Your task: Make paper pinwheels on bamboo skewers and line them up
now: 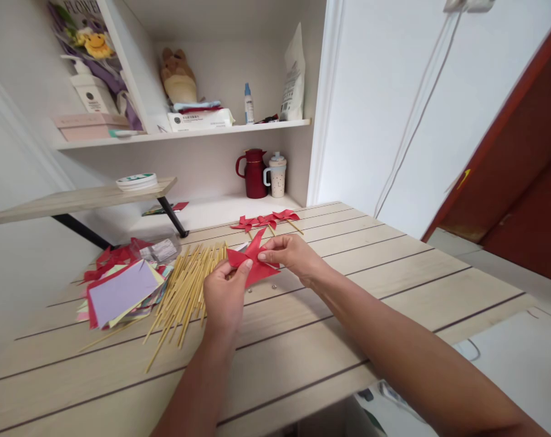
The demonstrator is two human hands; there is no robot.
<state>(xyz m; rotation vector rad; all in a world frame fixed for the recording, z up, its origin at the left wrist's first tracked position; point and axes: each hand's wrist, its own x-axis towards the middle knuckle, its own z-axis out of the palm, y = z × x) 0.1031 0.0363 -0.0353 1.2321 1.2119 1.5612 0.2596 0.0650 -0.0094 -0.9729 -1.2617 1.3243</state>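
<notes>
Fingers of both your hands pinched the red paper pinwheel (252,262): your left hand (224,295) gripped its near edge with thumb on top, your right hand (290,255) closed on its far side. You held it just above the wooden table (394,267), right beside the pile of bamboo sticks (184,291). Beyond the sticks lay three finished pinwheels (266,221); coloured paper sheets (121,291) sat left of the sticks.

The desk (348,291) at centre frame is pale, matt wood-grain board with dark grooves. The red pinwheel (252,262) is thin matt paper. The sticks (184,291) left of centre look like smooth bamboo. The jug (254,173) on the shelf is glossy red.
</notes>
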